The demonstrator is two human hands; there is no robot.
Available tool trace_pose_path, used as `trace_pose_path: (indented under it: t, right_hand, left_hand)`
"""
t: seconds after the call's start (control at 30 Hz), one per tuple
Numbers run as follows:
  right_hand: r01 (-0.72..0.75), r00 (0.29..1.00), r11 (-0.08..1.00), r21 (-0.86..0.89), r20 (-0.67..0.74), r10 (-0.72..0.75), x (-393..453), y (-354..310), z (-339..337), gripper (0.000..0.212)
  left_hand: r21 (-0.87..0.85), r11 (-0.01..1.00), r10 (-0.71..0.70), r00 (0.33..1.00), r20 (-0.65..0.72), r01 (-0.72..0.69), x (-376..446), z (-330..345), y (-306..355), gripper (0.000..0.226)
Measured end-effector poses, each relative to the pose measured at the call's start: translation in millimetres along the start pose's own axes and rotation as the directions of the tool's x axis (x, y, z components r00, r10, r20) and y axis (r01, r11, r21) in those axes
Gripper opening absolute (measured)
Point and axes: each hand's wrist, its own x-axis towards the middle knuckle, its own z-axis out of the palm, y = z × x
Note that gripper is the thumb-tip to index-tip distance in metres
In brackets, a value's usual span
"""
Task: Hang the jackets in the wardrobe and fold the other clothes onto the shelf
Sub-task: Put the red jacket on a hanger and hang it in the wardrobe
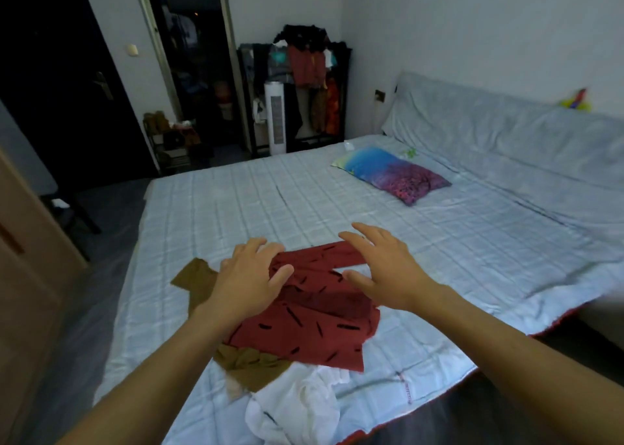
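While both bare arms reach forward over the near part of the bed (pixel 337 188), a dark red garment with black dashes (pixel 310 313) lies spread on the pale checked cover, one sleeve stretched to the far right. The left hand (pixel 250 276) rests on the garment's far left part, its grip wide, fingers slightly bent and pressing rather than pinching. The right hand (pixel 381 269) hovers just over the sleeve, grip wide, fingers spread, holding nothing.

An olive-brown garment (pixel 199 276) lies under the red one, showing at its left and near edges. A crumpled white garment (pixel 297 404) lies nearer still, at the bed's near edge. A colourful pillow (pixel 395 174) sits far right. A clothes rack (pixel 304 83) stands against the far wall.

The likely risk: because the red garment sits on the olive one, a fold or lift could drag the lower cloth along and spoil the fold. The white garment, so close to the edge, could slide to the floor if the pile shifts.
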Motion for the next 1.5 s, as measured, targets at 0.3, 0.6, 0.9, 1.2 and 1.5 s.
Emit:
trace_pose_path:
  t: [0.3, 0.6, 0.9, 1.2, 1.5]
  right_hand:
    - [0.034, 0.997, 0.999, -0.008, 0.073, -0.033, 105, 1, 33, 0.067]
    - [0.103, 0.976, 0.989, 0.104, 0.181, -0.121, 169, 12, 93, 0.072]
    - [0.178, 0.918, 0.938, 0.299, 0.293, -0.267, 234, 69, 158, 0.069]
    - [0.224, 0.855, 0.886, 0.407, 0.355, -0.379, 310, 97, 205, 0.077]
    - [0.303, 0.791, 0.883, 0.358, 0.423, -0.443, 388, 78, 270, 0.076]
  left_hand:
    - [-0.151, 0.979, -0.148, 0.988, -0.046, 0.139, 75, 25, -73, 0.048]
    - [-0.134, 0.938, -0.314, 0.947, 0.066, 0.32, 81, 69, -115, 0.048]
    - [-0.005, 0.825, -0.562, 0.822, 0.091, 0.565, 102, 111, -108, 0.044]
    - [0.088, 0.724, -0.689, 0.712, 0.133, 0.684, 114, 146, -82, 0.055]
    - [0.005, 0.603, -0.792, 0.597, 0.127, 0.798, 140, 170, -159, 0.038]
